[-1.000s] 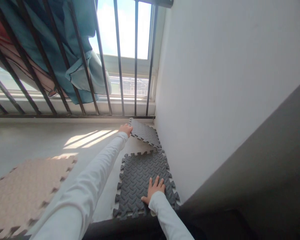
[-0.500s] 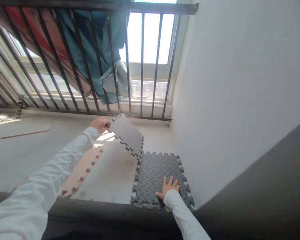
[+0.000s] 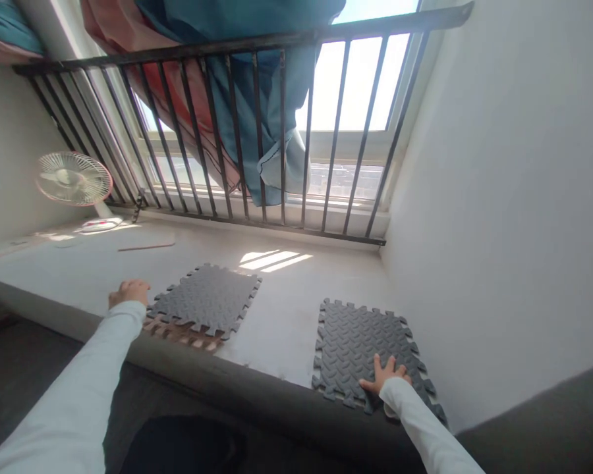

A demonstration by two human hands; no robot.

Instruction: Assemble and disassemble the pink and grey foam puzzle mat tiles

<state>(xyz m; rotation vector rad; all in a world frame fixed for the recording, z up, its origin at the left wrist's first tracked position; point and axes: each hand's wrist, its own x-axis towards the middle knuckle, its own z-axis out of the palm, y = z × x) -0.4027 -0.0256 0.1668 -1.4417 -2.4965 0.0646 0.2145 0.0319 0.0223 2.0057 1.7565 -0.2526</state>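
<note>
My left hand (image 3: 130, 293) is closed at the left corner of a grey interlocking foam mat (image 3: 210, 296). Its fingertips are partly hidden there. That mat lies over pinkish-brown foam mats (image 3: 182, 334), whose toothed edges show along its front. On the right, my right hand (image 3: 386, 376) rests on a second, dark grey foam mat (image 3: 358, 339) with its fingers spread. This mat lies flat near the wall and has a raised tread pattern and toothed edges. A strip of white ledge separates the two grey mats.
A black metal railing (image 3: 257, 230) runs along the back of the white ledge (image 3: 281, 329), before a window with blue and pink curtains (image 3: 257, 131). A fan (image 3: 74, 179) and a thin stick (image 3: 147, 247) are at left. A white wall (image 3: 514, 197) bounds the right.
My left hand has carried the grey mat left and down, from tilted in the air to over the pinkish-brown mats. My right hand stays on the dark mat. The view has swung left.
</note>
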